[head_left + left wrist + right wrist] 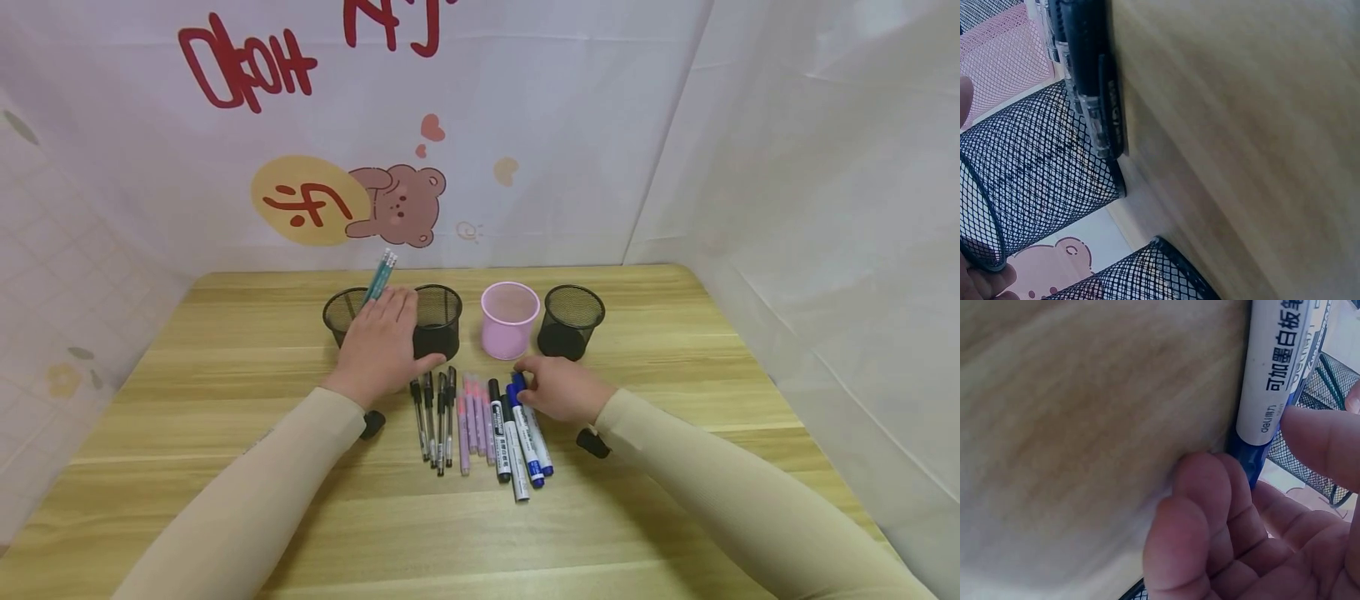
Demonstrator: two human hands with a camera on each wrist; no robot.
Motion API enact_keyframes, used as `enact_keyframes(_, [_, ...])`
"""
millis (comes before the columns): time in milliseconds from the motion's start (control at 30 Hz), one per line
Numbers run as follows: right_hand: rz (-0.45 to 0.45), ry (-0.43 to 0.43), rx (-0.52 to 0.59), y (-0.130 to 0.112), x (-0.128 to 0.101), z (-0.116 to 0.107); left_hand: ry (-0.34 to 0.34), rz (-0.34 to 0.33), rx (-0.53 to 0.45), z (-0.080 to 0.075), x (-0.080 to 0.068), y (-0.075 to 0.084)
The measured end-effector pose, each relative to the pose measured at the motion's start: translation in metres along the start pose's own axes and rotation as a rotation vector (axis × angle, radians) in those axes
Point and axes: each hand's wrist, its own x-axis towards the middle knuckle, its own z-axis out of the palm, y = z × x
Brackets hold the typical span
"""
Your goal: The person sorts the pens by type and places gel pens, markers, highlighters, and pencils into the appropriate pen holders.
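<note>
The blue marker lies under the right hand fingertips' grip.

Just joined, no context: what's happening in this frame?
A person sits at a wooden table with four cups in a row and pens and markers laid out in front. The left hand holds teal pencils over the leftmost mesh cup. The right hand pinches the cap end of a blue whiteboard marker that lies on the table. The pink cup looks empty.
</note>
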Motion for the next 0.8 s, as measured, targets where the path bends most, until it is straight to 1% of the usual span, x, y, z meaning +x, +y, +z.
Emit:
enact_keyframes(167, [0.003, -0.006, 0.012, 0.0012, 0.0002, -0.0001, 0.016, -0.002, 0.001, 0.0011, -0.0007, 0.0])
enact_keyframes(500, [-0.011, 0.018, -0.016, 0.0046, -0.0018, -0.0008, 0.025, 0.0, 0.019, 0.0021, -0.0006, 0.0005])
enact_keyframes(800, [0.017, 0.007, -0.009, 0.0044, -0.003, -0.0019, 0.017, -0.004, 0.032, 0.0031, 0.0001, 0.0006])
